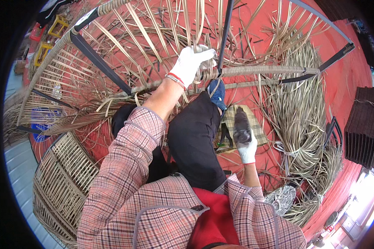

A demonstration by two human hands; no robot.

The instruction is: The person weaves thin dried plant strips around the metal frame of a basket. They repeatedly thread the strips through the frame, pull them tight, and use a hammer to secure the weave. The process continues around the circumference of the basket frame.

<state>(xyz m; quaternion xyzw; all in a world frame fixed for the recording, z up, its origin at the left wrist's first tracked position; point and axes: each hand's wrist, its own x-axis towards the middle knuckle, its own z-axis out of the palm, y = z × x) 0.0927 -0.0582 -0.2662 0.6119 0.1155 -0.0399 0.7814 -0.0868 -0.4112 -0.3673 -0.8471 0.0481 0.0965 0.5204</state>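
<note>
My left hand (190, 64), in a white glove, is closed round the strip-wrapped bar (257, 72) of a large dark metal frame, where pale rattan-like strips (137, 35) fan upward. Lower right, my gloved right hand (247, 152) grips a dark brown, elongated tool (241, 123), slightly blurred; its exact kind I cannot make out. This tool is over a plaid cloth or mat (255, 124) and apart from the frame. A blue shoe (217, 92) shows just beneath the bar, next to my bent leg in black trousers (195, 137).
A big bundle of long loose strips (297, 108) lies at the right on the red floor covering (340, 74). Beyond it are stacked dark brown woven pieces (365, 124). A woven panel (62, 182) stands at the lower left; yellow crates (43, 54) are at the far left. Strip scraps litter the floor.
</note>
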